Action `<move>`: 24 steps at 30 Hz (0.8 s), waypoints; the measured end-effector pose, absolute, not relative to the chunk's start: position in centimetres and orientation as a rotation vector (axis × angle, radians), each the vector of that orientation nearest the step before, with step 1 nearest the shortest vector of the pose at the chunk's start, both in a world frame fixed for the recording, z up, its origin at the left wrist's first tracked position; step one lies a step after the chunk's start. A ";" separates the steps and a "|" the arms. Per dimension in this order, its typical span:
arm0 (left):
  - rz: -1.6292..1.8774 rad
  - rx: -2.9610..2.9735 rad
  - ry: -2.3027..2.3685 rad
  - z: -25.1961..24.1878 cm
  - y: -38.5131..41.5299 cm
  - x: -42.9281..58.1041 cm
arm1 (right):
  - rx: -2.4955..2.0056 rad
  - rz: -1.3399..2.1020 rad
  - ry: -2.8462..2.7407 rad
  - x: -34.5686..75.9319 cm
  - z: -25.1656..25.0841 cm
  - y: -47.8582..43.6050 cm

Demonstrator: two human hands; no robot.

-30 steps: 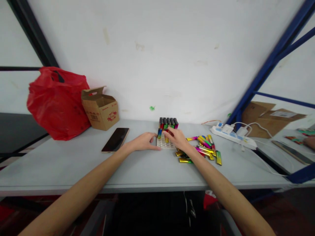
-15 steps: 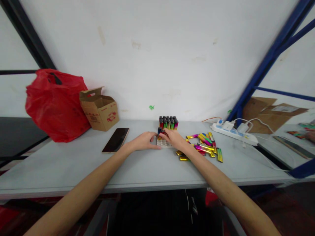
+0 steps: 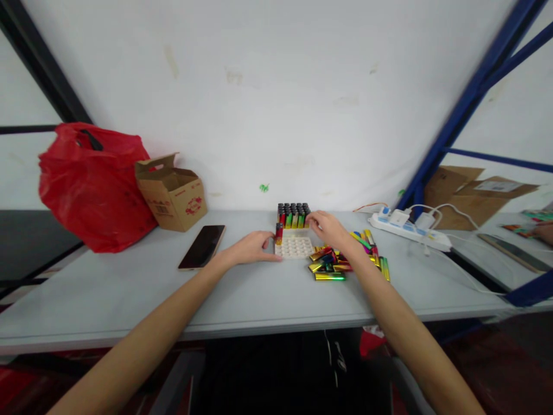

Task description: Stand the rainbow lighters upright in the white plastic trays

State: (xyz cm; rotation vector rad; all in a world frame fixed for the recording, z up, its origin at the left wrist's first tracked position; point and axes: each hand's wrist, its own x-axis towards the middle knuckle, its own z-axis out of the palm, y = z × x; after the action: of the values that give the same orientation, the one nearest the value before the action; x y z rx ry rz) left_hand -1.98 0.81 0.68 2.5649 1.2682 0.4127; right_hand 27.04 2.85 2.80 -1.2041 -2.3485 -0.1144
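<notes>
A white tray (image 3: 295, 248) with round holes lies mid-table. Several colourful lighters (image 3: 294, 216) stand upright in its far rows, and a single lighter (image 3: 279, 233) stands at the left of the nearer row. My left hand (image 3: 250, 249) rests against the tray's left edge with its fingers curled, holding nothing I can make out. My right hand (image 3: 329, 228) hovers just right of the tray, above a loose pile of shiny lighters (image 3: 341, 260), fingers bent; whether it holds one is hidden.
A dark phone (image 3: 203, 246) lies left of my left hand. Further left stand a cardboard box (image 3: 171, 193) and a red plastic bag (image 3: 93, 181). A white power strip (image 3: 410, 230) with cables lies at the right, by a blue rack post (image 3: 466, 104).
My right hand has left the tray's front rows and moved right, over the loose pile. One lighter now stands alone in the near row. My left hand stayed put.
</notes>
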 end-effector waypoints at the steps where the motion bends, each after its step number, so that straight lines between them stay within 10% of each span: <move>1: 0.413 2.560 1.273 0.8 0.7 -2.0 | -1.255 -0.112 -2.361 28.4 2.9 3.2; 24: 0.397 2.548 1.262 0.8 0.5 -2.0 | -1.685 0.280 -2.484 33.3 2.2 4.3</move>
State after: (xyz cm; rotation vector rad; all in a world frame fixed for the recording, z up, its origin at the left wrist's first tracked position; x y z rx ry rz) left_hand -2.03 0.51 0.84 2.5481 1.2622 0.3965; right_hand 33.33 4.26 2.23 -1.6852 -2.4836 0.2798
